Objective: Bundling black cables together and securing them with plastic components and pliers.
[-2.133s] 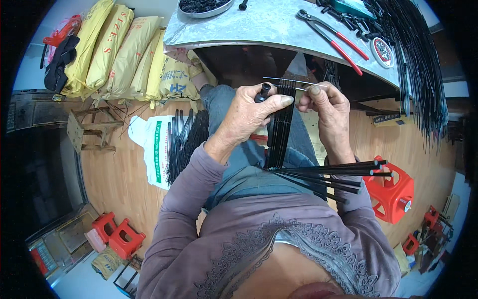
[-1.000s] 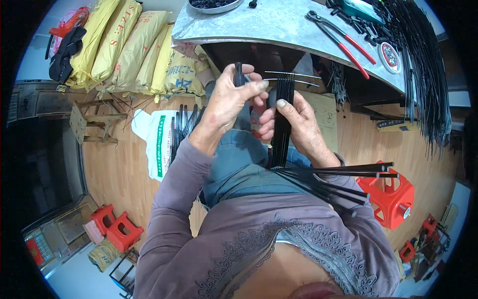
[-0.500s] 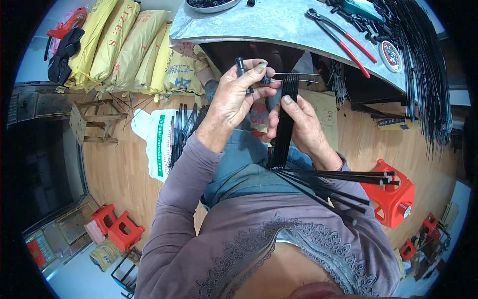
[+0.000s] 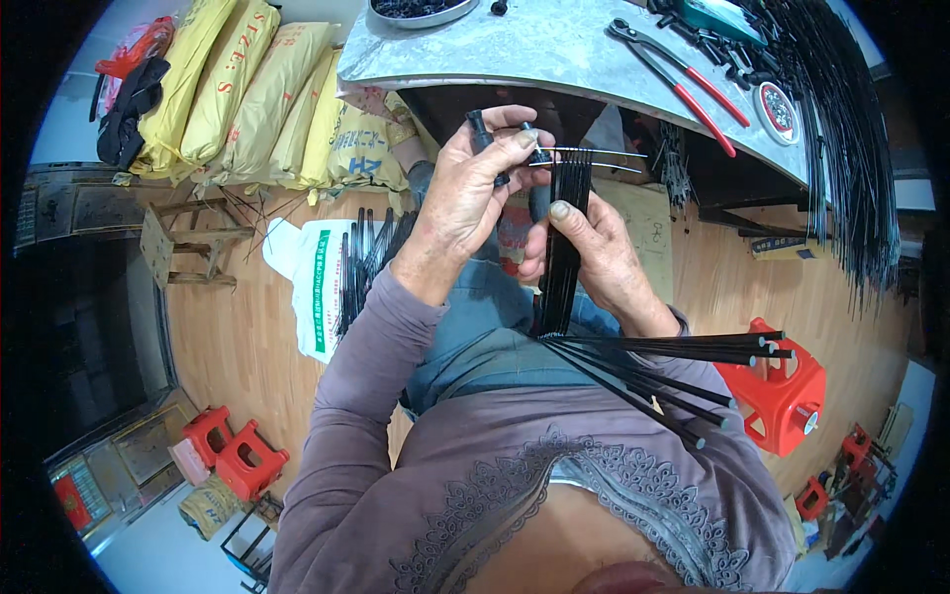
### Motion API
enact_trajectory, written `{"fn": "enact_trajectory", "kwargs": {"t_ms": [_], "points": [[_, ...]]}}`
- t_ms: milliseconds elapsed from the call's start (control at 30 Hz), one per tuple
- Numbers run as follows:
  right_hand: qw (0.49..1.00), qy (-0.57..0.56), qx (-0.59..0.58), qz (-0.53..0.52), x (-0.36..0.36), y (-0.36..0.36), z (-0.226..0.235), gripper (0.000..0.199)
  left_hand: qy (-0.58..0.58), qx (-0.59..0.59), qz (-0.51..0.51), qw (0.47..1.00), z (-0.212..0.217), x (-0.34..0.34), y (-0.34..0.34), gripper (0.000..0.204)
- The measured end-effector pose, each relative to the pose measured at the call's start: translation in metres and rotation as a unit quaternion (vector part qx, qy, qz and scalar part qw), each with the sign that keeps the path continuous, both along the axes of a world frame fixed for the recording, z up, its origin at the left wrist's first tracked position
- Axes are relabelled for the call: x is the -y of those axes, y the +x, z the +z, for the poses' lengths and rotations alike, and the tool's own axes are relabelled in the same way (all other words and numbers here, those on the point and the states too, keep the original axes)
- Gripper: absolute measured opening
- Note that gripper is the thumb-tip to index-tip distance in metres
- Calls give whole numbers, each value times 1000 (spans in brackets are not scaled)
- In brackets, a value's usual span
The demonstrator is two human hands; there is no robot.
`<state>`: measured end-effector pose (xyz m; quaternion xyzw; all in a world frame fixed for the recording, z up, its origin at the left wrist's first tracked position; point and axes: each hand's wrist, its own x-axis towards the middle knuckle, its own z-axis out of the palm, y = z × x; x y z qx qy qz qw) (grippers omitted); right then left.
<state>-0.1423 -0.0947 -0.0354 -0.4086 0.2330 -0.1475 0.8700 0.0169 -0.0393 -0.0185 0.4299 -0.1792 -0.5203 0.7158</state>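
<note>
My left hand (image 4: 465, 193) is closed round dark tubular pieces (image 4: 481, 129), one sticking up past the thumb. From its fingertips, a dark fitting with two thin metal prongs (image 4: 618, 154) reaches rightward across the top of a bundle of thin black ribs (image 4: 564, 257). My right hand (image 4: 604, 252) grips this bundle, thumb laid over its front. The ribs stand side by side above my lap. At their lower end, several longer black rods (image 4: 663, 391) with pale tips fan out to the right, over my right forearm. Finer joints between fitting and ribs are too small to make out.
Ahead is a grey table (image 4: 495, 59) with red-handled cutters (image 4: 683, 84), a round dish (image 4: 777, 111) of small parts and long black rods (image 4: 846, 148) over its right edge. Yellow sacks (image 4: 237, 89) stand left. Red stools (image 4: 782, 396) and a wooden stool (image 4: 193, 243) are on the floor.
The prongs have shifted slightly right and now tilt downward at their tips. My right thumb has slid a little lower on the ribs. Both hands keep their holds.
</note>
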Motion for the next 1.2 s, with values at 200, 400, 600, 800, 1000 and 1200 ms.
{"fn": "enact_trajectory", "kwargs": {"t_ms": [200,400,600,800,1000,1200], "points": [[1000,0,2,3,0,1,-2,31,0,-1,-6,1000,5,0,-1,25],[1000,-1,0,3,-1,1,0,32,8,27,7,1000,8,1,-2,25],[1000,-3,-4,1,-2,1,1,35,2,52,-2,999,9,0,0,26],[1000,-20,-14,-3,-3,2,-1,34,-3,75,-19,997,13,0,2,25],[991,-123,-37,-32,-2,3,3,32,22,102,-8,994,18,-2,2,23],[987,-145,-40,-55,-1,2,12,26,11,110,-2,994,14,-2,2,23]]}}
